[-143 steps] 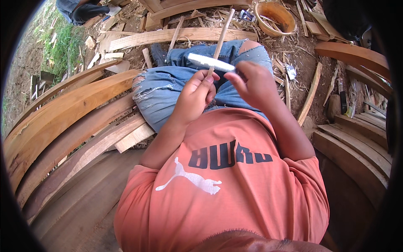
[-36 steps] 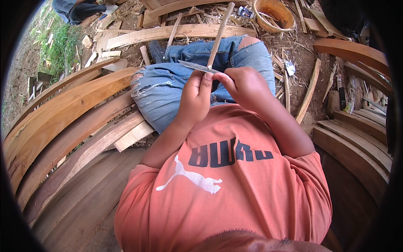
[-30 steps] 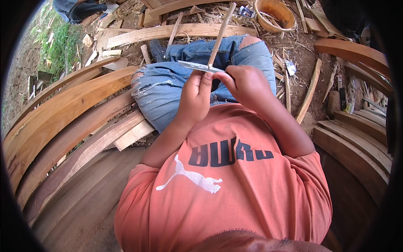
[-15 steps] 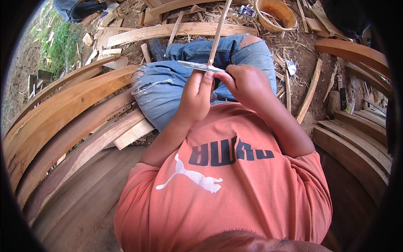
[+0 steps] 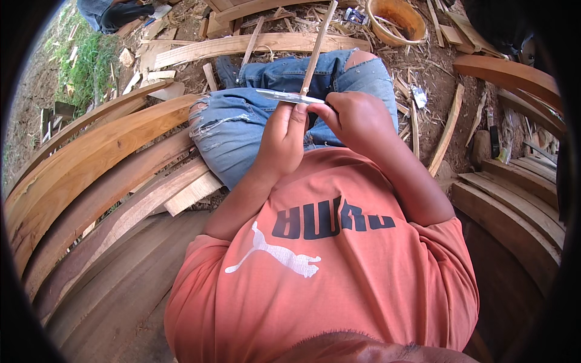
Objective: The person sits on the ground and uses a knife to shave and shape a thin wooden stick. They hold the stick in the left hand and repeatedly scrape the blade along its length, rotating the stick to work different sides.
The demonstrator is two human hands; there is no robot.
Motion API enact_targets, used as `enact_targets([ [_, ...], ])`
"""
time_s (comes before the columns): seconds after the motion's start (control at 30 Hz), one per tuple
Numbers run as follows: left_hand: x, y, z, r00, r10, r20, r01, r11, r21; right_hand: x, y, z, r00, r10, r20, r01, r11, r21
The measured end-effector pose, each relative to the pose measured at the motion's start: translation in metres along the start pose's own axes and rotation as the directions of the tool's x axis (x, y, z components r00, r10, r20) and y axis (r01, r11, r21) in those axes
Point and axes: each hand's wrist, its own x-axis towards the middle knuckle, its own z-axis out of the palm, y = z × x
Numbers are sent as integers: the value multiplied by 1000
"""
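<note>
My right hand is closed around the handle of a knife, whose bright blade points left. Its handle is mostly covered by my fingers. A thin wooden stick rises away from me, and its near end meets the blade. My left hand is closed at that near end, thumb up against the blade's lower edge; the stick's very end is hidden by the blade and fingers. Both hands are close together above my lap, over torn blue jeans.
Long curved timbers lean along my left, and stacked boards stand at my right. Ahead lie a plank, an orange basin and scattered wood shavings. Another person's leg shows at the far left.
The stick's far end has tilted slightly to the right. My hands and the knife have barely moved.
</note>
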Motion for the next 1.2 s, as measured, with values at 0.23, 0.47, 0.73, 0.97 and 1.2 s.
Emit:
enact_targets([
  [0.23, 0, -3, 1, 1000, -20, -18, 20, 1000, -17, -4, -2, 10, 972, -72, -224, 38, 987, -156],
  [0.47, 1, 1, 3, 999, 22, -37, -22, 1000, -5, 0, 4, 3, 1000, -18, -23, 19, 999, 41],
  [0.73, 2, 5, 3, 998, 8, -64, -4, 998, 65, -2, -1, 10, 912, -202, -357, 86, 946, -314],
  [0.97, 2, 5, 4, 997, 55, -49, -55, 998, -15, 2, 0, 3, 987, 64, 148, -124, 886, 446],
  [1.2, 2, 1, 0, 996, 72, -43, -68, 994, 86, 1, 0, 10, 995, -1, -97, 8, 998, 69],
])
